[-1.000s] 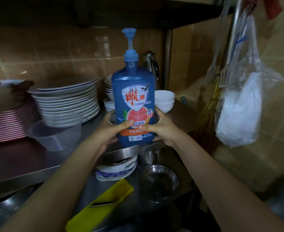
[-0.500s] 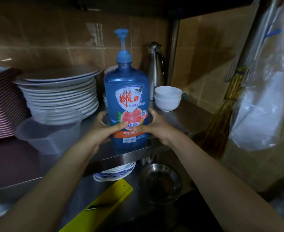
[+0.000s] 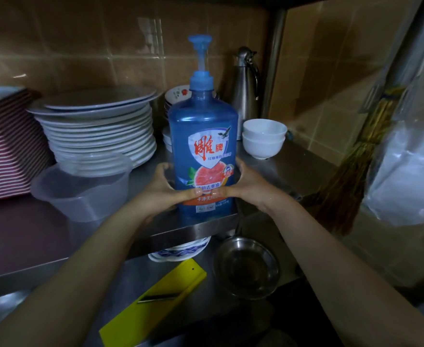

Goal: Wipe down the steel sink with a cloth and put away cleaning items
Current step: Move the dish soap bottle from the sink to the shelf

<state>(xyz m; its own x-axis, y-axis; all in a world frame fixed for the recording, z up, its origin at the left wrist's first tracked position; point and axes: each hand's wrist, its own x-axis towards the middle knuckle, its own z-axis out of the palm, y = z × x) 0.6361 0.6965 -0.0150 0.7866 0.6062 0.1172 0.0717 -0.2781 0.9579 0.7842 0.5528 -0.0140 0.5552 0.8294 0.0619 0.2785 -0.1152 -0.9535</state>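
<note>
A tall blue dish soap bottle (image 3: 203, 136) with a pump top and a grapefruit label stands upright near the front edge of a steel shelf (image 3: 198, 227). My left hand (image 3: 163, 189) wraps its lower left side. My right hand (image 3: 246, 184) wraps its lower right side. Both thumbs meet across the label's lower part. No cloth and no sink basin are in view.
On the shelf stand a stack of white plates (image 3: 100, 126), a clear plastic tub (image 3: 83, 189), striped red trays (image 3: 8, 146), two white bowls (image 3: 264, 137) and a steel jug (image 3: 246, 88). Below lie a yellow board (image 3: 153, 304), a steel bowl (image 3: 247, 266) and patterned plates (image 3: 180, 251). A broom (image 3: 343, 186) and plastic bags (image 3: 411, 156) hang right.
The bottle, held in both hands, has come down and forward onto the shelf's front edge. The view has shifted closer and a little to the right.
</note>
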